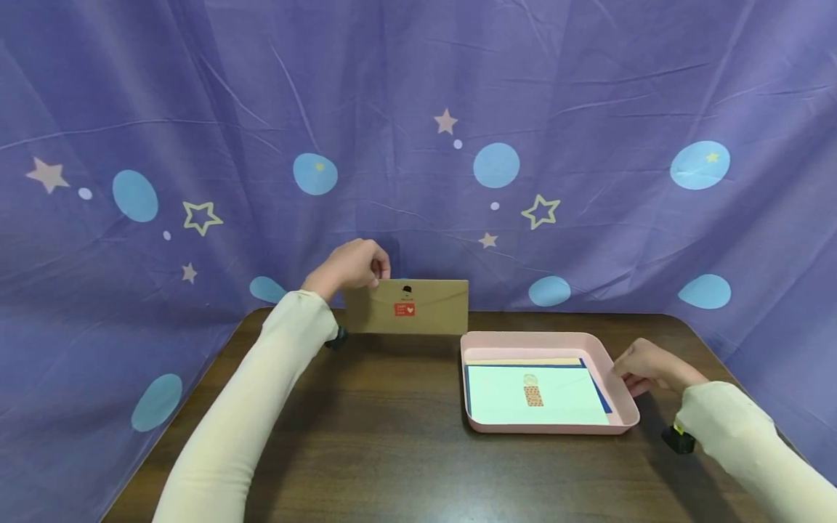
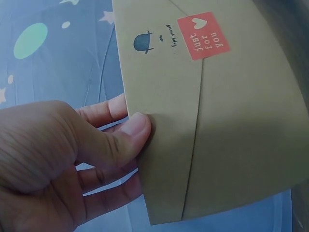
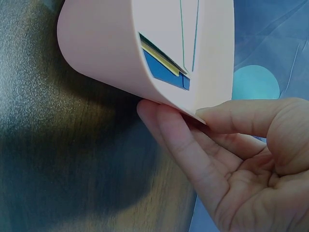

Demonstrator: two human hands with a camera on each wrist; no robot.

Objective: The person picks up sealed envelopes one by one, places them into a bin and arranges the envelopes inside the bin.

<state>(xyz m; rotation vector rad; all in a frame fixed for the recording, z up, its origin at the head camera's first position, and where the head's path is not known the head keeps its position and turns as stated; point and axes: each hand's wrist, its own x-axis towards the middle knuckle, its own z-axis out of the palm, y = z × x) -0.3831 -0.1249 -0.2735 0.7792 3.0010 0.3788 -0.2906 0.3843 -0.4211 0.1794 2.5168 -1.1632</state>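
My left hand [image 1: 353, 263] pinches the top edge of a brown kraft envelope [image 1: 431, 309], thumb in front and fingers behind. The envelope stands upright over the back of the table, its flap side facing me. A red sticker [image 2: 204, 35] reading "just for you" with a heart lies across the flap edge, beside a small printed hat. At the right, my right hand [image 1: 654, 365] grips the side wall of a pink tray [image 1: 549, 428] between thumb and fingers. Inside the tray lies a pale card or envelope [image 1: 497, 396] with a patterned bandage-like picture, over dark blue and yellowish pieces.
The brown wooden table [image 1: 366, 450] has rounded back corners. Behind it hangs a purple-blue curtain [image 1: 392, 87] with stars and light blue ovals. A small black device [image 1: 678, 439] sits at the right wrist.
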